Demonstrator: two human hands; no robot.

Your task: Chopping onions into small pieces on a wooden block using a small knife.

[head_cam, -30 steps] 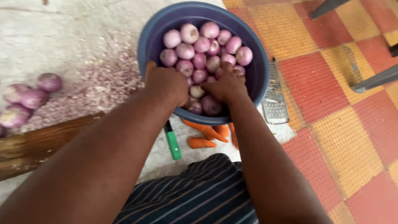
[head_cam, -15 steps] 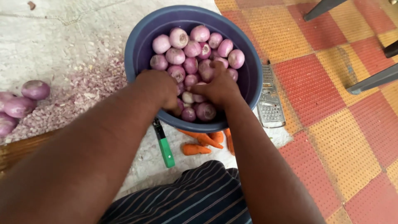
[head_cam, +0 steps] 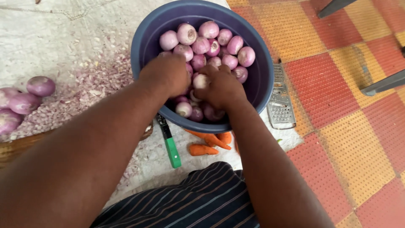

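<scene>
The peeled onion (head_cam: 201, 80) sits between both hands, just above the heap inside the blue basin (head_cam: 143, 46), near its front wall. The right hand (head_cam: 222, 88) closes its grip around the onion from the right; the left hand (head_cam: 168, 74) presses against it from the left, but whether its fingers are clenched on it cannot be told, since they are hidden behind the knuckles.

Procedure, as judged: keep the onion low over the heap, so a slip drops it back into the basin; hold it with the fingertips, as peeled skin is likely slippery.

Count:
- Peeled onions in the basin: about twenty visible; more are hidden under the hands.
- Unpeeled purple onions (head_cam: 40, 85) at the left edge: four.
- Carrots (head_cam: 203, 149) on the floor cloth (head_cam: 50, 38) below the basin: about three, partly hidden.
- Green-handled tool (head_cam: 172, 151): one.
- Metal grater (head_cam: 280, 105): one, just beside the basin.
</scene>
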